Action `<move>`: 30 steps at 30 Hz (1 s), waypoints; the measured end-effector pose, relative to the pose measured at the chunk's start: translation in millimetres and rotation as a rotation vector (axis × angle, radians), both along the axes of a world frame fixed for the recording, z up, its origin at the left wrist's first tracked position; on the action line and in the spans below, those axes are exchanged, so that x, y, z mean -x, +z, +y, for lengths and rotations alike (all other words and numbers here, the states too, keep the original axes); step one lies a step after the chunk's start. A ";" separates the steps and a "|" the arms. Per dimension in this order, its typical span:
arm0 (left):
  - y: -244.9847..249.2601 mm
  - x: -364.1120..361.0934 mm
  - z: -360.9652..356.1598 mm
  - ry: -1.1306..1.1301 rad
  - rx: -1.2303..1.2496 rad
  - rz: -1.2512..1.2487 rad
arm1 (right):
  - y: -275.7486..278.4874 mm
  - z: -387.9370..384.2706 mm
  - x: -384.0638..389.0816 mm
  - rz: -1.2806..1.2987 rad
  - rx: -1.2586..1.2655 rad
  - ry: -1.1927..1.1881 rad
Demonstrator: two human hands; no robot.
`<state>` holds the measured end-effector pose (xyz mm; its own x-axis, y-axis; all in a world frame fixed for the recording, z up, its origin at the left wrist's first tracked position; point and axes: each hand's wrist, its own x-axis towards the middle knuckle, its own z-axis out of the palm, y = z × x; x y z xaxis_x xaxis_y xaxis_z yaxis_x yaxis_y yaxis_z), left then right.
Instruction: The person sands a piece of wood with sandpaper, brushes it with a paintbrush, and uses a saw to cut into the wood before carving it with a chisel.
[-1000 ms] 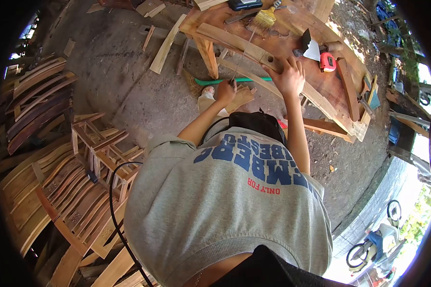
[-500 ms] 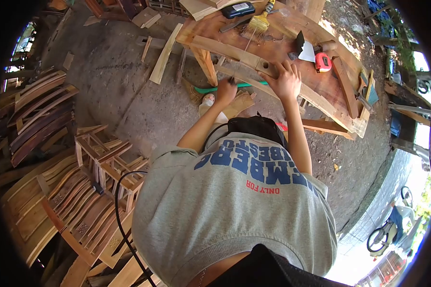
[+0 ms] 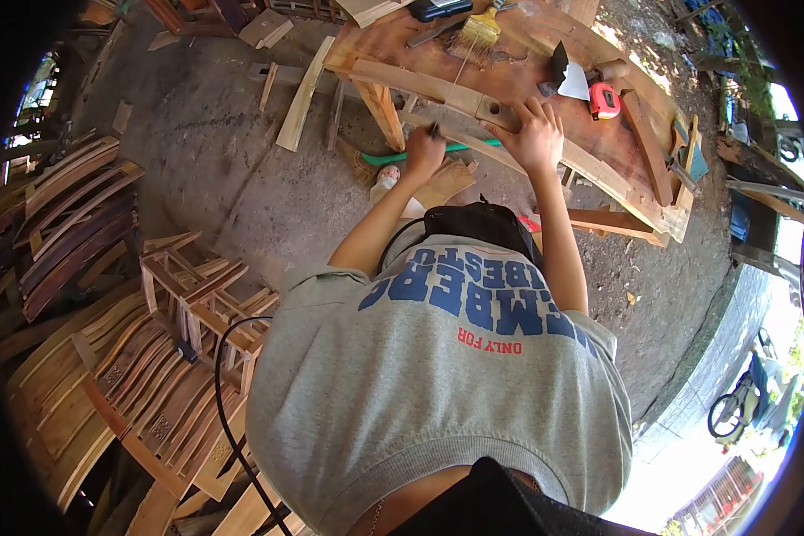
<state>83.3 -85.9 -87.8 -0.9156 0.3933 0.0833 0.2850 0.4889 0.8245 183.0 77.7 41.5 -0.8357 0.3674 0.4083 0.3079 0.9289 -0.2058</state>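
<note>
12 o'clock: one counter [image 3: 518,62], one brush [image 3: 481,29], one tape measure [image 3: 605,100], one scraper [image 3: 570,80], one thin tool [image 3: 434,131], two hands [image 3: 424,152] [image 3: 536,136].

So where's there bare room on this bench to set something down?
Bare bench top lies between the tape measure, the dark strip and the curved piece under the right hand. The far end around the brush is crowded. The left hand, gripping a thin tool, is at the front edge; open floor lies left of the bench leg.
</note>
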 end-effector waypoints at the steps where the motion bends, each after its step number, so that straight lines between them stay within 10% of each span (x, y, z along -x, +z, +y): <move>1: 11.8 9.5 14.4 0.043 -0.022 -0.017 | -0.8 0.3 0.8 0.007 -0.008 0.003; 9: -68.9 -14.3 -44.4 0.002 0.161 0.005 | -0.9 -1.6 2.0 0.049 -0.002 -0.004; 15: 3.2 13.3 4.8 0.071 0.070 -0.023 | 1.9 -2.6 3.4 0.005 0.006 -0.006; 25: -80.6 -10.6 -37.6 -0.027 0.185 0.052 | -2.7 -0.9 5.3 0.038 -0.014 -0.016; 30: -1.0 5.6 1.1 0.045 0.018 -0.084 | -3.0 -0.7 6.3 0.018 0.010 -0.019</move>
<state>77.7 -84.7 -88.7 -0.9359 0.3523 -0.0010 0.1929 0.5147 0.8354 176.7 77.0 38.5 -0.8211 0.3874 0.4192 0.3216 0.9207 -0.2209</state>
